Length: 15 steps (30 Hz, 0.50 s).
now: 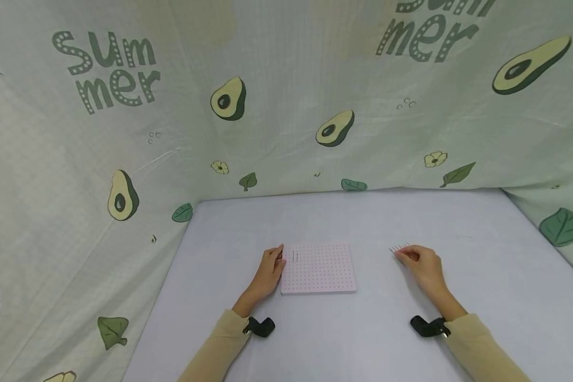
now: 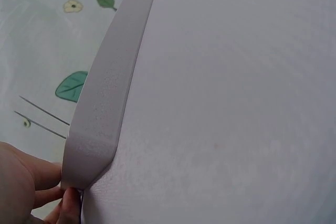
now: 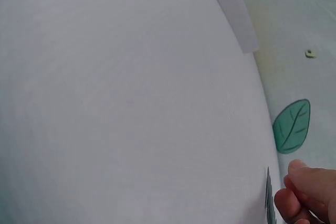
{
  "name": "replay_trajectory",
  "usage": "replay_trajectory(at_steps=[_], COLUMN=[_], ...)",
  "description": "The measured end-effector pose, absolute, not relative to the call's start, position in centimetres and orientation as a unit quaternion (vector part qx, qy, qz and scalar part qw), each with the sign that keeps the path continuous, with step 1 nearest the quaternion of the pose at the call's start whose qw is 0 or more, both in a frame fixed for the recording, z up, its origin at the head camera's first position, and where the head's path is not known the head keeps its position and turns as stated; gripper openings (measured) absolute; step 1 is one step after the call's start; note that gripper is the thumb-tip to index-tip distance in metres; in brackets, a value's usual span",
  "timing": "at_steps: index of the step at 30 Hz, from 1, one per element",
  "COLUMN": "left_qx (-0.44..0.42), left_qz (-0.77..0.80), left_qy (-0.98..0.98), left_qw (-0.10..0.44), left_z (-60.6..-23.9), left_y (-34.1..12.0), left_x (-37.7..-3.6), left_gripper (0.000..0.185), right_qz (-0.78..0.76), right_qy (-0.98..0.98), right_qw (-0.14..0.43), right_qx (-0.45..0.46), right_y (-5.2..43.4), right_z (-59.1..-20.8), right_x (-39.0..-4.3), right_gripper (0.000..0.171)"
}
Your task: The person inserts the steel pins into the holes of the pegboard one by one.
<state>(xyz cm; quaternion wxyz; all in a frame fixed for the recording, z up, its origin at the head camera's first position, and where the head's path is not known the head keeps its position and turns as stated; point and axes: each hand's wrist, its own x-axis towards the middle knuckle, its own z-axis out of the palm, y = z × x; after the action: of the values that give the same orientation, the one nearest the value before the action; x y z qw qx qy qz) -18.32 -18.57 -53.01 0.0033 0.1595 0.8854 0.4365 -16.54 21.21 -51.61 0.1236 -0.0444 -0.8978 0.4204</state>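
Note:
A pale pink pegboard (image 1: 319,269) dotted with a grid of small holes lies left of centre on the white table. Two thin dark pins (image 2: 44,116) stick up from its far left part. My left hand (image 1: 269,270) grips the board's left edge, thumb and fingers at the far corner. To the right, several thin pins (image 1: 398,246) are set in a row on the table. My right hand (image 1: 422,265) is at this row, thumb and index finger bent close together beside the pins. Whether a pin is between those fingertips is not clear.
The white tabletop (image 1: 334,339) spreads around the board and between the hands. Behind it and at the left hangs a pale cloth (image 1: 277,138) printed with avocados and leaves. Each wrist carries a black camera mount (image 1: 427,326).

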Motion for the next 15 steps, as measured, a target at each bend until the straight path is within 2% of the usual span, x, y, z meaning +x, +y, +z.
replay_trajectory(at_steps=[15], left_qx=[0.161], left_qz=[0.438], left_qy=[0.884], left_qw=[0.007], left_z=[-52.81], left_y=[-18.62], left_x=[-18.22], left_gripper=[0.048], right_qz=[0.402], right_qy=[-0.905], right_qw=[0.136], right_qx=[-0.013], right_y=[21.27], right_z=[-52.16], right_x=[-16.81], right_gripper=[0.016])
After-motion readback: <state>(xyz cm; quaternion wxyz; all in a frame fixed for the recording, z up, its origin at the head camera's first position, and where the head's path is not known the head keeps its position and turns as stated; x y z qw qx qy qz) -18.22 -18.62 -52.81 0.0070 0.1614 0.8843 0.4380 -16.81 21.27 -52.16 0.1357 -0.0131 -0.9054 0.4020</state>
